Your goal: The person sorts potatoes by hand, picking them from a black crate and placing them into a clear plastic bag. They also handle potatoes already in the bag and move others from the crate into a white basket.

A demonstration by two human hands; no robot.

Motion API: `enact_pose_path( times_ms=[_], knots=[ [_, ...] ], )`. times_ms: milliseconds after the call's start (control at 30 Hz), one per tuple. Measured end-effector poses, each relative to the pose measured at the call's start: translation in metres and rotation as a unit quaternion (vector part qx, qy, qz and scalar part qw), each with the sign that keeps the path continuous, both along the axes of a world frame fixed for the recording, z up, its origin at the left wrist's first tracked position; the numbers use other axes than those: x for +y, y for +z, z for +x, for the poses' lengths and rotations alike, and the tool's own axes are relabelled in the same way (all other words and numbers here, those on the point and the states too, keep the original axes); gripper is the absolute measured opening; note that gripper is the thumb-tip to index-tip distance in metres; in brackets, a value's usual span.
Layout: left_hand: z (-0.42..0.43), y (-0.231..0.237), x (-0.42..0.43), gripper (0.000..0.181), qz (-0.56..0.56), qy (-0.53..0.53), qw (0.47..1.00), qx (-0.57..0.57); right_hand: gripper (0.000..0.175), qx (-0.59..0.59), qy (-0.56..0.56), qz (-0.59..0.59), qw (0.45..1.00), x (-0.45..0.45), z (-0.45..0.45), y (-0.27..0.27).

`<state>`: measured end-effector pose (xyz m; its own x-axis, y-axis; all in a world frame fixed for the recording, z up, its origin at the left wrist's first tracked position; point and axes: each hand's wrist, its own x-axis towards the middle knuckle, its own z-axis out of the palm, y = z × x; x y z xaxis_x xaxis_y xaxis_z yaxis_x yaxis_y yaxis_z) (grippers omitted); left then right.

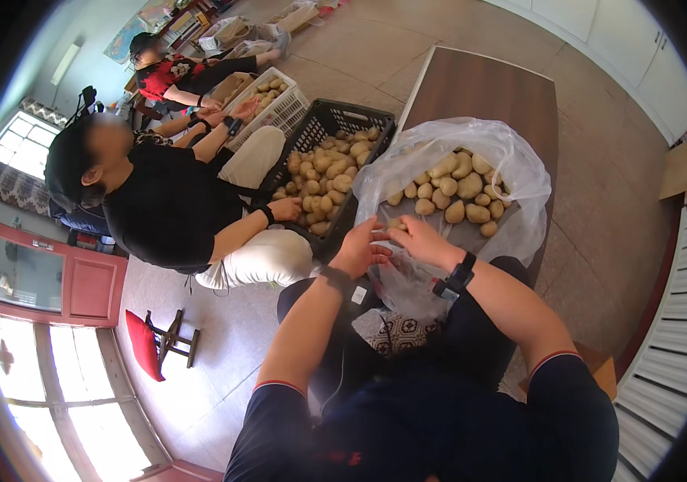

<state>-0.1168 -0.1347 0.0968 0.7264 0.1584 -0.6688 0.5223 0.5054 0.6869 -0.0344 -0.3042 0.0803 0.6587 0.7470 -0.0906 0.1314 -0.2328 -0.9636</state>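
Note:
My right hand [426,242] pinches a small potato [398,224] between thumb and fingers, above the near side of a clear plastic bag [521,153]. Just to its left, my left hand [357,246] has its fingers apart and faces the potato without holding anything I can see. Inside the opened bag lies a pile of potatoes [455,179] of mixed sizes. The bag rests on a dark brown wooden surface [482,81], and its crumpled near end [410,292] hangs towards my lap.
A black plastic crate [352,111] of potatoes stands left of the bag. A seated person [163,199] reaches into it. Beyond are a white crate [298,102] of potatoes and another person [169,75]. A stool with a red cushion [143,346] lies on the floor at left.

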Motion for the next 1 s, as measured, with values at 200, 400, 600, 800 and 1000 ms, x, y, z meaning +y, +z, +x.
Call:
enact_pose_path(
  times_ms=[200,400,600,800,1000],
  knots=[
    [0.002,-0.017,0.003,0.029,-0.008,-0.074,0.997,-0.034,0.034,-0.001,0.017,0.006,1.0,-0.001,-0.003,-0.014],
    [0.029,0.002,0.016,0.021,-0.067,-0.004,0.997,-0.05,0.032,-0.099,-0.105,-0.05,0.988,-0.022,0.028,-0.024],
    [0.059,0.013,0.081,0.019,-0.011,0.077,0.996,-0.052,0.044,-0.295,-0.267,-0.119,0.91,-0.035,0.075,-0.053],
    [0.059,-0.026,0.116,0.018,0.028,0.204,0.976,-0.072,0.056,-0.229,-0.239,-0.191,0.924,-0.045,0.085,-0.059],
    [0.034,-0.049,0.152,0.016,0.045,0.255,0.96,-0.107,0.048,-0.274,-0.228,-0.203,0.912,-0.03,0.073,-0.046]
  ],
)
